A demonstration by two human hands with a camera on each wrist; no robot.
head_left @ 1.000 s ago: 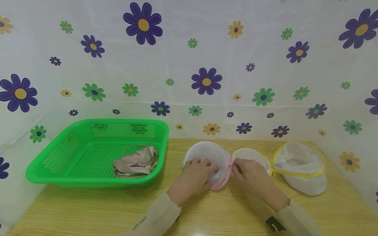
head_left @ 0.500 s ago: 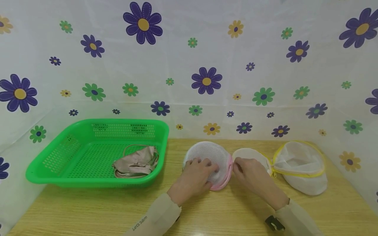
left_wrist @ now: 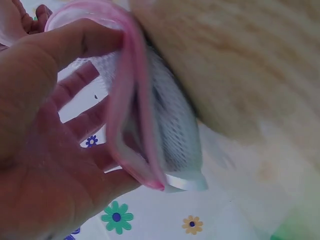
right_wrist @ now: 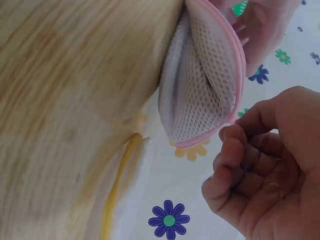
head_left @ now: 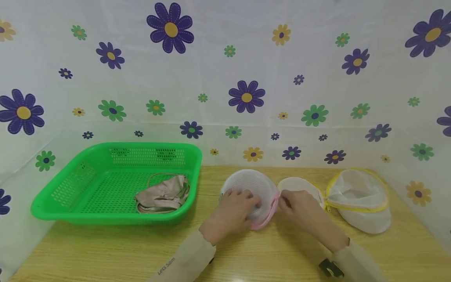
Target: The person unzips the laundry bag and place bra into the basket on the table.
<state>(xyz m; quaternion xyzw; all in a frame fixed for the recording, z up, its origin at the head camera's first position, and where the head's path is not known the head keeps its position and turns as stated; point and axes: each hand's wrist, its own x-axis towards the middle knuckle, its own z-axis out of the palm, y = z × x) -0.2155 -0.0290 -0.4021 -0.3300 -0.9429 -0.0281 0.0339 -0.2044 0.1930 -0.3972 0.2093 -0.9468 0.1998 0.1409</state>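
A white mesh laundry bag (head_left: pixel 248 182) with a pink zip edge stands tilted at the middle of the table. My left hand (head_left: pixel 232 213) grips it, thumb on the pink edge and fingers behind the mesh in the left wrist view. In the right wrist view the mouth of the bag (right_wrist: pixel 205 75) gapes between its pink rims. My right hand (right_wrist: pixel 265 165) pinches a small part at the corner of that pink edge between thumb and forefinger; the fingertips hide what part it is. The other right fingers are curled.
A green plastic basket (head_left: pixel 116 216) on the left holds a crumpled, shiny beige garment (head_left: pixel 163 194). Right of my right hand lie a flat white bag (head_left: pixel 296 183) and an open white mesh bag with yellow zip (head_left: pixel 356 192). A flowered curtain (head_left: pixel 211 74) hangs behind the wooden table (head_left: pixel 246 258).
The mesh laundry bag has shifted slightly right and its pink edge has tilted. My right hand has moved a little to the right; my left hand stays nearly in place.
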